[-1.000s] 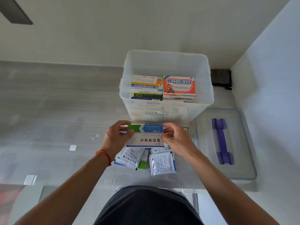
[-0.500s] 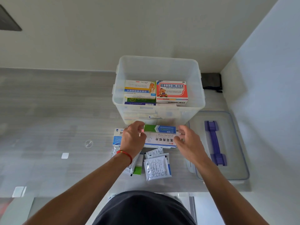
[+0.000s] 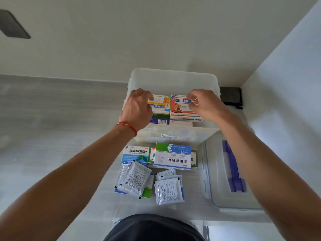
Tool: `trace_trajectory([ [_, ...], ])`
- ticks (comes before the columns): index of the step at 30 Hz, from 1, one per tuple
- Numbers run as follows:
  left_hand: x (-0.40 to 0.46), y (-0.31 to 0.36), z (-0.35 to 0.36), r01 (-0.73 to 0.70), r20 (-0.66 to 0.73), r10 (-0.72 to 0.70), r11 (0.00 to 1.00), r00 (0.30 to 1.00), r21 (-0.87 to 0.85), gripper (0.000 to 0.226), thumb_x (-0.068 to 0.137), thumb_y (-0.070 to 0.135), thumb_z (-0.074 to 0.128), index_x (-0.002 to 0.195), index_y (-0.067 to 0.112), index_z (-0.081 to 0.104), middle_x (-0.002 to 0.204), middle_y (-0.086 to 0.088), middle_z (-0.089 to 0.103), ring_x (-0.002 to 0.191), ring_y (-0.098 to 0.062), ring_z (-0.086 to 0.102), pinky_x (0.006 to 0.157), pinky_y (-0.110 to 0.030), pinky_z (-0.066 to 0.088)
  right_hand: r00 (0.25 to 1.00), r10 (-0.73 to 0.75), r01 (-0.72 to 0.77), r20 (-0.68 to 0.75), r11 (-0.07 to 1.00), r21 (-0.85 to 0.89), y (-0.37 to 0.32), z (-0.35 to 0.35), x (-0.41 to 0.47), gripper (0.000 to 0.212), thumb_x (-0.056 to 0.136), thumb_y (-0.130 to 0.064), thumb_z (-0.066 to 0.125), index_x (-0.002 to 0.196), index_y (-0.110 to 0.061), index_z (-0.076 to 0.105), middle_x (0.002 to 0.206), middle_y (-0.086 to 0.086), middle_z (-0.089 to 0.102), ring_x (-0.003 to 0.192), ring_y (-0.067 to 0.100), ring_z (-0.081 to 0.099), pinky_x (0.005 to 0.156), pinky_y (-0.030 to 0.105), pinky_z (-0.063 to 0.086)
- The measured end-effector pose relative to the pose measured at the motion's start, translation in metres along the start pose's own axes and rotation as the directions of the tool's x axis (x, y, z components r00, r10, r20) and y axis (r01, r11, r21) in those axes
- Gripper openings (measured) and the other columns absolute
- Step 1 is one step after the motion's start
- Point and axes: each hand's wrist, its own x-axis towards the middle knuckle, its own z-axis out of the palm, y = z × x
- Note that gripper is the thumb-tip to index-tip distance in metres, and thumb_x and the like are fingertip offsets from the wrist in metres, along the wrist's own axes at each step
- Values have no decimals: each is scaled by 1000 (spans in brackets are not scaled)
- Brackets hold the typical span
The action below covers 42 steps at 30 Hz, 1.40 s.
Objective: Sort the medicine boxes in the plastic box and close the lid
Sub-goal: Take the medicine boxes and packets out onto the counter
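both hands are over the open tub (image 3: 173, 79) now, sorting step in play. left hand (image 3: 137, 108) hangs over the yellow box (image 3: 160, 104) with fingers curled down, whether it grips the box or only touches it i can't tell. right hand (image 3: 205, 105) sits on the red box (image 3: 180, 108), fingers bent at its top edge, hold unclear too. looks like they're squaring up the stack inside. plenty left outside: green box (image 3: 172, 157) lies on the table just in front of the tub, blue box (image 3: 136, 154) beside it, sachets (image 3: 149, 183) nearer the body. next call, i'd say, is free both hands and fetch the green box. lid (image 3: 231, 173) with its purple handle (image 3: 231, 167) waits on the right, well clear. the tub's near wall stands between the hands and the loose stock
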Motion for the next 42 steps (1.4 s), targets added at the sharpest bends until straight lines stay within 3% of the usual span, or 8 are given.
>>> trace_trajectory([
  [7, 0, -6, 10, 21, -150, -18, 1000, 989, 21, 37, 70, -19, 44, 86, 2, 69, 91, -13, 68, 95, -30, 58, 77, -25, 42, 963, -63, 173, 264, 891, -419, 4, 29, 46, 78, 83, -36, 80, 147, -14, 41, 135, 12, 55, 121, 29, 56, 99, 47, 51],
  [11, -2, -3, 10, 40, -172, -36, 999, 985, 19, 34, 72, -19, 44, 84, 2, 69, 88, -14, 68, 92, -30, 59, 77, -27, 45, 941, -8, 185, 337, 848, -497, 10, 35, 62, 104, 74, -44, 86, 154, -13, 28, 145, 14, 44, 133, 32, 47, 108, 49, 43],
  [21, -2, -3, 12, 37, -209, -33, 999, 977, 16, 34, 71, -18, 44, 83, 2, 69, 83, -13, 68, 87, -28, 58, 73, -23, 37, 967, -117, 209, 226, 871, -445, 13, 12, 57, 106, 61, -52, 89, 145, -15, 37, 130, 14, 45, 119, 31, 46, 95, 49, 51],
  [29, -3, -7, 11, 8, -200, -19, 999, 980, -53, 32, 67, -13, 45, 81, 4, 69, 81, -13, 68, 83, -30, 59, 71, -27, 42, 981, -192, 192, 22, 946, -262, -12, -62, 15, 109, 65, -48, 87, 154, -20, 30, 141, 11, 35, 131, 30, 35, 106, 50, 46],
  [33, -7, 3, -6, 9, -198, -54, 975, 979, -224, 33, 73, -12, 46, 87, 3, 72, 88, -8, 73, 85, -22, 66, 76, -38, 55, 967, -252, 240, -43, 953, -185, -30, -84, -22, 106, 64, -57, 81, 153, -25, 32, 140, 7, 34, 130, 25, 32, 109, 47, 43],
  [36, -25, 19, -25, 21, -176, -112, 892, 978, -451, 19, 88, 3, 52, 96, 7, 70, 93, -1, 74, 86, -14, 70, 75, -31, 59, 947, -319, 308, -46, 937, -166, -40, -88, -54, 112, 63, -66, 76, 156, -25, 30, 140, 5, 35, 132, 24, 34, 114, 47, 40],
  [40, -71, 31, -42, 290, 264, -120, 407, 957, -866, 41, 96, 40, 58, 124, 10, 57, 111, -16, 70, 95, -36, 72, 72, -42, 61, 914, -405, 403, 35, 893, -198, -53, -71, -96, 116, 63, -75, 66, 159, -22, 28, 141, 2, 35, 133, 21, 34, 117, 44, 36],
  [42, -96, 24, -45, 435, 424, -108, 330, 899, -838, 55, 89, 44, 69, 132, 16, 50, 119, -16, 70, 104, -36, 71, 79, -50, 60, 888, -449, 458, 98, 850, -261, -62, -54, -111, 115, 64, -76, 61, 159, -22, 26, 144, 1, 33, 134, 20, 33, 117, 43, 35],
])
